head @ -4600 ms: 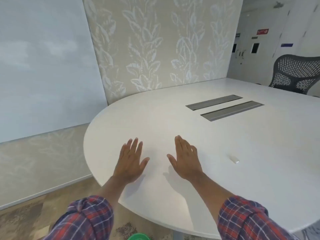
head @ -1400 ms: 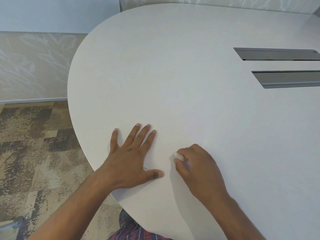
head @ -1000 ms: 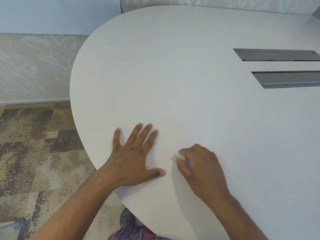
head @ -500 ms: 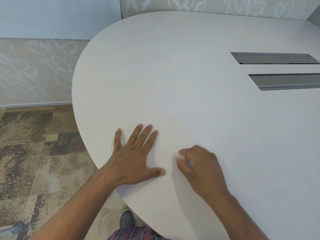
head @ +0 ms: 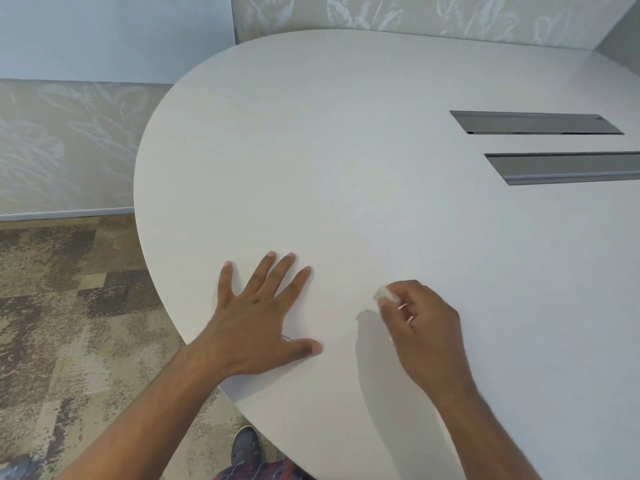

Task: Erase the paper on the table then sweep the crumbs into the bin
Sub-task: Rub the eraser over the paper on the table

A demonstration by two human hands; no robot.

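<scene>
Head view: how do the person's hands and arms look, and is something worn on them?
The left hand and right hand wear no gloves; no watch or band shows at either wrist. The left forearm and right forearm are uncovered to the picture's edge, no sleeve showing. The left hand's back carries a small dark mark.

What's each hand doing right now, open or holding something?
Left hand: open, fingers spread flat on the white rounded table.
Right hand: closed, pinching a small white block eraser.
</scene>
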